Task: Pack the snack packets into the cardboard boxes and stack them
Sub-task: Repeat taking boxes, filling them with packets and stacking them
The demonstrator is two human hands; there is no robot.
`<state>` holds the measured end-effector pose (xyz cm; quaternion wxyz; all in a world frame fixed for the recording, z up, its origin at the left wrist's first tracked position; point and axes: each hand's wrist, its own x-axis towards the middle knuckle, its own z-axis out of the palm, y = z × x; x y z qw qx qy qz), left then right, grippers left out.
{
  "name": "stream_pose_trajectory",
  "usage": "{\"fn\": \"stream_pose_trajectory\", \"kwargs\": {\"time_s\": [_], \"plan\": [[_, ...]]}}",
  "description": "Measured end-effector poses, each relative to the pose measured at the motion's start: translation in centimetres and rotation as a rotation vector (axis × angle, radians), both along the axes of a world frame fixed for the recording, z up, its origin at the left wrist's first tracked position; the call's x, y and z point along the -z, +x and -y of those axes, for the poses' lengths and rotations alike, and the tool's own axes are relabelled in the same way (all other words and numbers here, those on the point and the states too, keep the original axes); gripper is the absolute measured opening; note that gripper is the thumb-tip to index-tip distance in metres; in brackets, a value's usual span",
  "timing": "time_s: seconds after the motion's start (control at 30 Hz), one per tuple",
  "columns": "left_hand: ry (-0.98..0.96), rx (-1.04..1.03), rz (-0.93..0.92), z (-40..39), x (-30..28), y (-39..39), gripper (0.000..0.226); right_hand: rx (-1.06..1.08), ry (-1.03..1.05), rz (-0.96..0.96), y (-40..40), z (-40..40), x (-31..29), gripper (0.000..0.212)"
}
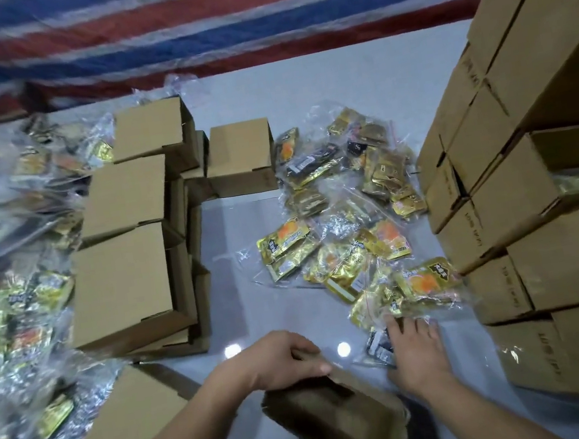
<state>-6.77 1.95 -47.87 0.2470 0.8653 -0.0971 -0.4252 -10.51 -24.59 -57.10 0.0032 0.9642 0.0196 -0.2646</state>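
Observation:
A small brown cardboard box (332, 412) lies tilted on the floor right in front of me. My left hand (283, 361) grips its far top edge, fingers curled over the flap. My right hand (417, 352) lies with spread fingers on a clear bag of snack packets (378, 347) beside the box. More bagged gold and orange snack packets (351, 217) are scattered ahead on the grey floor.
Closed small boxes (126, 243) stand in stacks at the left, with one (239, 157) apart at the back. A tall wall of stacked boxes (538, 182) fills the right. A heap of bagged packets (1, 285) covers the far left. A striped tarp (212, 16) hangs behind.

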Motion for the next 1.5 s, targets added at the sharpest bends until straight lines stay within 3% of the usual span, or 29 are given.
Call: {"fn": "stream_pose_trajectory", "kwargs": {"time_s": [0.2,0.43,0.53,0.63,0.73,0.9,1.03,1.13,1.2,1.23,1.3,1.4,1.5], "plan": [[-0.019,-0.223,0.050,0.3,0.2,-1.0,0.058,0.138,0.174,-0.051,1.4,1.4,0.0,0.103],[-0.015,-0.416,0.100,1.2,0.8,-1.8,0.052,0.141,0.011,-0.118,-1.2,1.9,0.4,0.095],[-0.038,-0.452,0.123,1.1,1.0,-2.4,0.059,0.236,0.064,-0.081,-1.9,2.1,0.5,0.087],[-0.072,-0.517,0.148,1.2,1.0,-2.8,0.051,0.293,0.098,-0.075,-1.9,2.4,0.1,0.086],[-0.106,-0.599,0.154,1.1,1.2,-3.3,0.040,0.465,0.395,-0.170,-1.4,3.0,-2.7,0.087],[-0.141,-0.656,0.155,1.6,1.3,-3.3,0.037,0.955,1.104,-0.472,1.4,5.6,-11.7,0.056],[-0.126,-0.672,0.168,2.4,1.2,-2.9,0.034,1.039,1.489,-0.245,3.4,5.3,-17.7,0.031],[-0.140,-0.673,0.157,2.9,1.1,-2.6,0.035,0.936,1.697,-0.267,3.5,3.4,-19.6,0.027],[-0.168,-0.661,0.139,3.0,1.1,-2.5,0.033,0.828,1.716,-0.465,3.1,1.8,-19.5,0.058],[-0.179,-0.647,0.130,3.0,1.1,-2.5,0.033,0.725,1.636,-0.490,3.0,1.2,-19.2,0.074],[-0.205,-0.617,0.113,2.8,1.0,-2.5,0.032,0.415,1.332,-0.338,2.9,0.0,-18.7,0.084],[-0.277,-0.602,0.065,2.2,0.6,-2.5,0.029,-0.083,1.016,-0.410,3.0,-1.7,-17.9,0.076],[-0.352,-0.636,-0.011,1.7,0.0,-2.5,0.033,-0.363,0.734,-0.444,3.4,-2.5,-16.4,0.071]]}}
